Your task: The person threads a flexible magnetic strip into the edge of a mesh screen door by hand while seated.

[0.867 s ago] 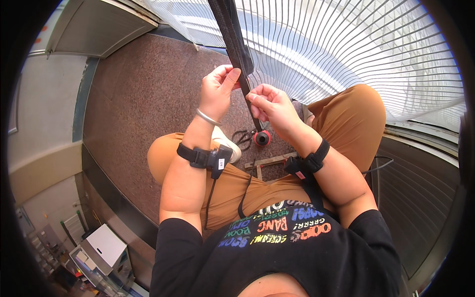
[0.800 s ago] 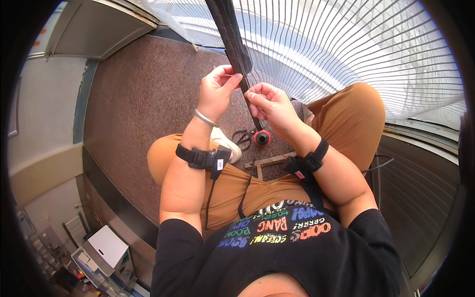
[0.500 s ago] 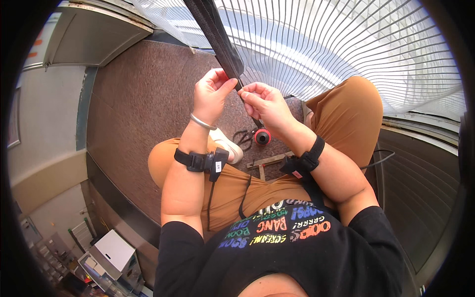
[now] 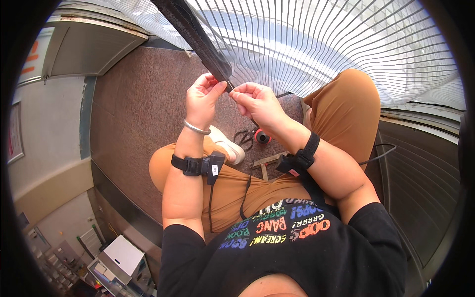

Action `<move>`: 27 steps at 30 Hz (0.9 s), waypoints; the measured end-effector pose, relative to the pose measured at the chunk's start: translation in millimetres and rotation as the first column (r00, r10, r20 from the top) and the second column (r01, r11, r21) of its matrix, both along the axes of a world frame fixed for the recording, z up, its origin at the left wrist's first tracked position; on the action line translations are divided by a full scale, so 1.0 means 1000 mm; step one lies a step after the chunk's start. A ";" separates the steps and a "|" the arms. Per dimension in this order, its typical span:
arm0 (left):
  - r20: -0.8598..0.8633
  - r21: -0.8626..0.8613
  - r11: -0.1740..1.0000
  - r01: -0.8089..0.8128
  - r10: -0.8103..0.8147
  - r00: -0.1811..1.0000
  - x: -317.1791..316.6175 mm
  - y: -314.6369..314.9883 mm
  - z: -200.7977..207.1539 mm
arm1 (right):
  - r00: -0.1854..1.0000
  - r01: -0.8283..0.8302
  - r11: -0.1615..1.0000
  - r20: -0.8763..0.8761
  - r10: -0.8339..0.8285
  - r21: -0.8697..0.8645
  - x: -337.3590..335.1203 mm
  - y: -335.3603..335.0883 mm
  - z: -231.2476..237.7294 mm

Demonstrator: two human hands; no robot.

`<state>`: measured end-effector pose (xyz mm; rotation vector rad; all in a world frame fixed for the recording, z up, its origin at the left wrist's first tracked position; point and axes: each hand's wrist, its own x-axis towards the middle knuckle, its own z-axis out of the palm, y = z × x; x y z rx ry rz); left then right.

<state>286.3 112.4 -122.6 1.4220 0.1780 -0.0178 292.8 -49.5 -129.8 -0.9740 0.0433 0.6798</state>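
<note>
Pinching the black strip [image 4: 198, 42] near its lower end with the left hand [image 4: 202, 103], holding fingertips of the right hand [image 4: 260, 105] close together at its edge — cannot tell whether gripping anything. Can't see the strip's upper end, cut off beside striped sheeting [image 4: 336, 44]. Below, can see scissors [image 4: 239, 137] on the floor [image 4: 143, 94] near a red-and-black round thing [image 4: 262, 137] and, far lower left, a grey box [image 4: 118, 271] — contents too blurred to name.
</note>
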 end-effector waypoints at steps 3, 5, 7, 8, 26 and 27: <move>0.001 -0.008 1.000 -0.011 0.011 1.000 -0.001 0.001 -0.001 | 1.000 0.002 1.000 -0.006 -0.002 -0.003 0.001 0.001 0.001; -0.006 -0.010 1.000 -0.027 0.027 1.000 -0.001 -0.001 0.000 | 1.000 0.009 1.000 -0.003 -0.009 0.000 0.001 0.002 0.000; -0.008 -0.009 0.999 -0.033 0.033 0.999 -0.001 -0.002 0.001 | 1.000 0.029 1.000 0.006 -0.029 0.000 0.000 0.004 -0.001; -0.007 -0.007 1.000 -0.031 0.030 1.000 -0.001 -0.002 0.001 | 0.999 0.037 0.999 0.011 -0.037 0.001 0.000 0.004 -0.001; 0.010 0.010 1.000 0.000 0.000 1.000 -0.001 -0.003 0.002 | 1.000 0.005 0.999 0.021 -0.004 -0.034 0.003 0.002 0.006; 0.011 0.006 1.000 -0.001 0.001 1.000 -0.001 -0.002 0.002 | 1.000 0.004 1.000 0.022 -0.004 -0.030 0.003 0.002 0.006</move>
